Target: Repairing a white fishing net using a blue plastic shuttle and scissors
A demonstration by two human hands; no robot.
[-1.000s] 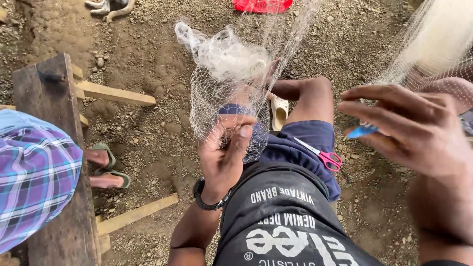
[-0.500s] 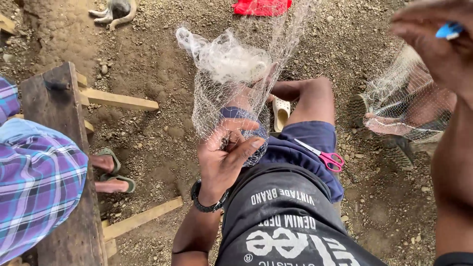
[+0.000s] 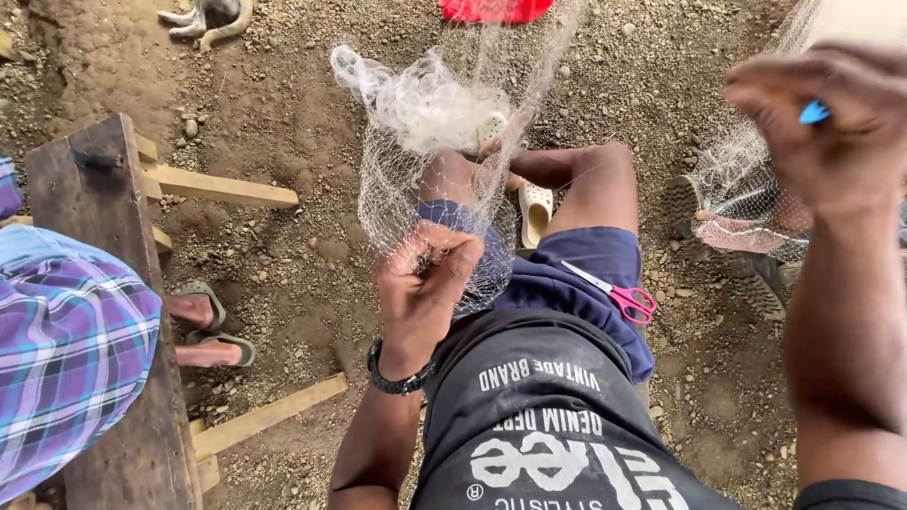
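Head view, looking down over a seated person's lap onto a gravel ground (image 3: 312,236). Left hand (image 3: 425,283): fingers curled shut, pinching a fold of the fine white fishing net (image 3: 425,161) between thumb and fingertips just above the left knee; a dark bracelet (image 3: 397,378) circles the wrist. From the pinch the net rises over the knee, bunches into a dense white wad above the shin, and thins into strands running toward the top edge of the frame.

Right hand (image 3: 831,123): raised close to the camera at upper right, blurred, fingers closed around a small blue tool (image 3: 814,111) of which only the tip shows. Whether a thread runs from it to the net cannot be told. Behind this hand a second stretch of netting (image 3: 746,179) hangs over another person's foot (image 3: 746,231).

Pink-handled scissors (image 3: 619,295) lie on the navy shorts (image 3: 586,274) on the right thigh, untouched by either hand and well apart from both. A cream clog (image 3: 535,210) sits on the ground between the 2 legs.

At left, a dark wooden bench (image 3: 90,198) with pale crosspieces; a person in a purple plaid shirt (image 3: 66,340) stands against it, 2 sandalled feet (image 3: 203,326) just beside the bench. A red object (image 3: 491,9) is cut off by the top edge.
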